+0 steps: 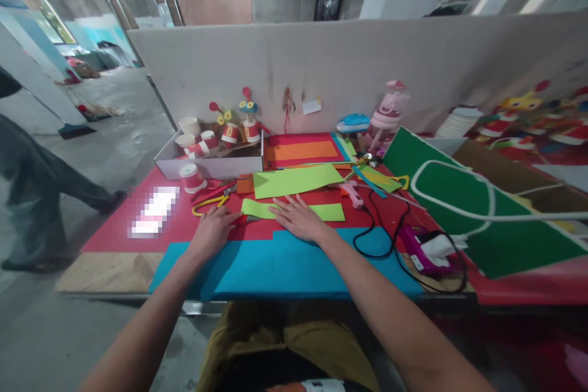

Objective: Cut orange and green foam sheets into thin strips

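A narrow light-green strip (331,212) lies across the red table covering, just beyond the blue sheet (285,266). My right hand (296,215) rests on the strip with its fingers spread, pressing it flat. At the strip's left end is my left hand (217,226), its fingertips at the edge; whether it pinches the paper is too small to tell. A wider light-green sheet (296,180) sits just behind. Yellow-handled scissors (209,202) and red-handled pliers (206,191) are beside my left hand. A pink glue gun (353,194) lies beyond my right hand.
A white box (211,166) with paper cups and cup figures stands at the back left, a red-white cup (192,177) before it. On the right are a black cord, a purple box (425,251) and a green board (478,214). A person (41,177) walks at the left.
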A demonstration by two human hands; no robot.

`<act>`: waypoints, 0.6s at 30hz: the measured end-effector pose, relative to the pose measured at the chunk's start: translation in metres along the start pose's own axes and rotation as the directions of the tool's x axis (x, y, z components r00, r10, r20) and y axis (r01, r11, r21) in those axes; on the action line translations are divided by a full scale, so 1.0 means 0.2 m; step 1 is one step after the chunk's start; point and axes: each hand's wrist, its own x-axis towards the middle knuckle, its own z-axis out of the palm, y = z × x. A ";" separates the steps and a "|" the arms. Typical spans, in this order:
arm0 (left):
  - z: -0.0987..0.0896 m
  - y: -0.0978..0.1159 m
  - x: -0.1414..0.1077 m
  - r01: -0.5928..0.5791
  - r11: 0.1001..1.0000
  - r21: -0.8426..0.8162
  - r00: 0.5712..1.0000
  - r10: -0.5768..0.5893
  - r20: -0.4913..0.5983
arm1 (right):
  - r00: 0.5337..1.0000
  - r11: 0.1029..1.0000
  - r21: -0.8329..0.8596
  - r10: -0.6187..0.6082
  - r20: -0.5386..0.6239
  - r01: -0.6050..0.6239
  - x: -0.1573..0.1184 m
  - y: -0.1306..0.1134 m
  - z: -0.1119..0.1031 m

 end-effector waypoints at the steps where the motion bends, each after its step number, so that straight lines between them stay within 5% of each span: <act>1: 0.00 0.00 0.00 0.001 1.000 0.001 1.000 -0.001 -0.001 | 1.000 1.000 0.015 -0.001 0.002 0.001 0.00 0.00 -0.01; 10: -0.04 0.07 0.01 0.020 1.000 0.000 0.999 -0.020 -0.030 | 0.999 1.000 0.015 0.027 -0.044 -0.026 -0.14 0.19 -0.02; 18: -0.01 0.10 -0.01 -0.009 0.991 -0.135 0.999 0.002 -0.048 | 0.998 0.999 -0.013 0.041 -0.036 -0.042 -0.12 0.20 0.00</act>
